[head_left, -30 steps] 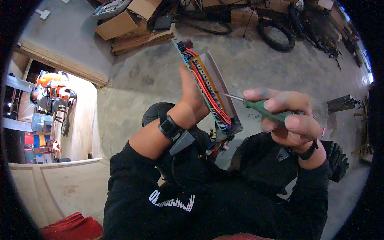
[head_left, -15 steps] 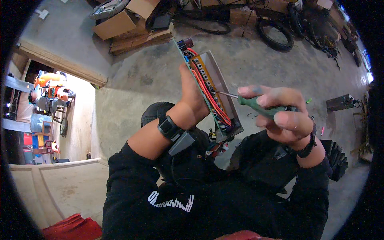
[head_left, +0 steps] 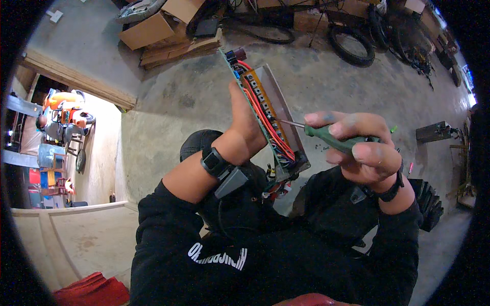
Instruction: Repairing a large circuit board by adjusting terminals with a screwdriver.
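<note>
Tilted up in front of me is a long circuit board [head_left: 236,76] joined to a grey metal plate [head_left: 275,84]. Red wires [head_left: 263,118] run along it beside an amber strip with a row of small screws or components [head_left: 258,94]. My left hand [head_left: 246,115] grips the board from behind; its fingertips are hidden by the board. In my right hand [head_left: 365,148] is a screwdriver [head_left: 326,134] with a green handle, held between thumb and fingers. Its thin metal tip reaches in to the middle of the row, seemingly touching one of the pieces.
Cardboard boxes [head_left: 148,33] and tyres [head_left: 351,45] lie along the far wall. A dark metal block [head_left: 434,131] rests on the floor at right, above a stack of black pieces [head_left: 427,204]. An orange motorbike [head_left: 66,104] shows through the doorway at left.
The screwdriver and my right fingers have shifted very slightly, the tip a little lower along the row. My left hand and the board stay almost where they were.
</note>
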`<state>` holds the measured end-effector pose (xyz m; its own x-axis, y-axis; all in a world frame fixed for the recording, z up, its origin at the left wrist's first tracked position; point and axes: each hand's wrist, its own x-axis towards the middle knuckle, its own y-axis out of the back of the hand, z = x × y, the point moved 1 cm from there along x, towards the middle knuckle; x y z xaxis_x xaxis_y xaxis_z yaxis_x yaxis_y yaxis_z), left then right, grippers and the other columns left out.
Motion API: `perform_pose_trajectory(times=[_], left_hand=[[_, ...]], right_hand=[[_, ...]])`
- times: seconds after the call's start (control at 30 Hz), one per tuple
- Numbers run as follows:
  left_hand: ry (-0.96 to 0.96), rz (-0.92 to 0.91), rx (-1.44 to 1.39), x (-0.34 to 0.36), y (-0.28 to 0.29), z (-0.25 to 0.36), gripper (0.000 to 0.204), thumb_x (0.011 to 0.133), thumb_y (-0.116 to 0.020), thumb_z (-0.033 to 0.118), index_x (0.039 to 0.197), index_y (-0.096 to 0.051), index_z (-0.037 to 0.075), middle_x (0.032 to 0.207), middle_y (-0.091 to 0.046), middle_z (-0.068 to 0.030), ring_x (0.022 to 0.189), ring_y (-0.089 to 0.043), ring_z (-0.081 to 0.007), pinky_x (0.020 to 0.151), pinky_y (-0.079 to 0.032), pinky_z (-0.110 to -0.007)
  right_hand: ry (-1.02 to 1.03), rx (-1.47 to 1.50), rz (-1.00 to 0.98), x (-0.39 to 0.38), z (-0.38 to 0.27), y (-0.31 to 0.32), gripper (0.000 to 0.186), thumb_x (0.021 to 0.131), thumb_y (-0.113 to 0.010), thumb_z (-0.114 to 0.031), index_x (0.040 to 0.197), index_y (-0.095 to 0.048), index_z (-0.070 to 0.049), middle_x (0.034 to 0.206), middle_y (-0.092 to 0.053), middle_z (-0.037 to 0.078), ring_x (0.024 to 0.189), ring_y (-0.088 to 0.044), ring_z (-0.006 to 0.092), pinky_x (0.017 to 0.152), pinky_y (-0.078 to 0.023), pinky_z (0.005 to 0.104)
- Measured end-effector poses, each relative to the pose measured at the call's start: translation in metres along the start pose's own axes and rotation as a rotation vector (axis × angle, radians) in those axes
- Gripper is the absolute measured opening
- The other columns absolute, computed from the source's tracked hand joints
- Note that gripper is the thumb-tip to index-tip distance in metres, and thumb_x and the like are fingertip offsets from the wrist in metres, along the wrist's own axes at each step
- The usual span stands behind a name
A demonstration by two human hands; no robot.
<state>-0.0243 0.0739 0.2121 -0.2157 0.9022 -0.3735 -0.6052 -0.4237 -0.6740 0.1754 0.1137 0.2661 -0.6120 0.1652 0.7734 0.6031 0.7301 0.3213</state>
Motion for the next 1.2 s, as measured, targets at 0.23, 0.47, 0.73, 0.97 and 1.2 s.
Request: perform_pose_trajectory(times=[0.23,0.47,0.73,0.97,1.2], left_hand=[[0.015,-0.006,0.009,0.001,0.005,0.002,0.078,0.084,-0.023,0.076,0.113,-0.055,0.010,0.101,-0.055,-0.0120,0.093,-0.054,-0.0299,0.081,-0.047,-0.048],[0.073,-0.051,0.003,0.001,0.010,-0.002,0.083,0.084,-0.022,0.078,0.120,-0.052,0.010,0.109,-0.054,-0.0138,0.100,-0.053,-0.0325,0.088,-0.045,-0.052],[0.125,-0.093,-0.071,0.010,0.019,-0.005,0.085,0.083,-0.021,0.079,0.123,-0.051,0.010,0.111,-0.053,-0.0144,0.102,-0.052,-0.0332,0.090,-0.044,-0.052],[0.136,-0.084,-0.027,0.012,0.025,-0.010,0.083,0.083,-0.019,0.079,0.114,-0.055,0.011,0.101,-0.056,-0.0119,0.092,-0.055,-0.0295,0.084,-0.046,-0.050],[0.094,-0.054,-0.023,0.006,0.010,-0.004,0.079,0.084,-0.018,0.078,0.107,-0.056,0.012,0.094,-0.058,-0.0102,0.088,-0.056,-0.0270,0.079,-0.047,-0.048]], right_hand=[[0.024,0.011,0.047,0.002,0.001,-0.003,0.057,0.083,-0.061,0.013,0.126,-0.044,-0.021,0.115,-0.051,0.018,0.107,-0.060,0.0476,0.086,-0.056,0.0526],[0.166,-0.049,0.060,0.003,0.007,0.003,0.061,0.078,-0.070,0.008,0.129,-0.045,-0.014,0.115,-0.053,0.020,0.102,-0.064,0.0424,0.082,-0.056,0.0473],[0.133,-0.028,0.071,0.005,0.003,0.002,0.059,0.080,-0.067,0.010,0.128,-0.044,-0.016,0.116,-0.052,0.020,0.103,-0.063,0.0438,0.084,-0.056,0.0485],[0.022,-0.001,0.106,0.004,0.000,-0.001,0.055,0.086,-0.058,0.011,0.125,-0.043,-0.025,0.118,-0.049,0.015,0.106,-0.059,0.0499,0.085,-0.055,0.0554],[0.007,0.094,0.113,0.001,0.000,-0.002,0.059,0.083,-0.056,0.016,0.124,-0.047,-0.027,0.118,-0.049,0.015,0.111,-0.056,0.0503,0.089,-0.054,0.0545]])
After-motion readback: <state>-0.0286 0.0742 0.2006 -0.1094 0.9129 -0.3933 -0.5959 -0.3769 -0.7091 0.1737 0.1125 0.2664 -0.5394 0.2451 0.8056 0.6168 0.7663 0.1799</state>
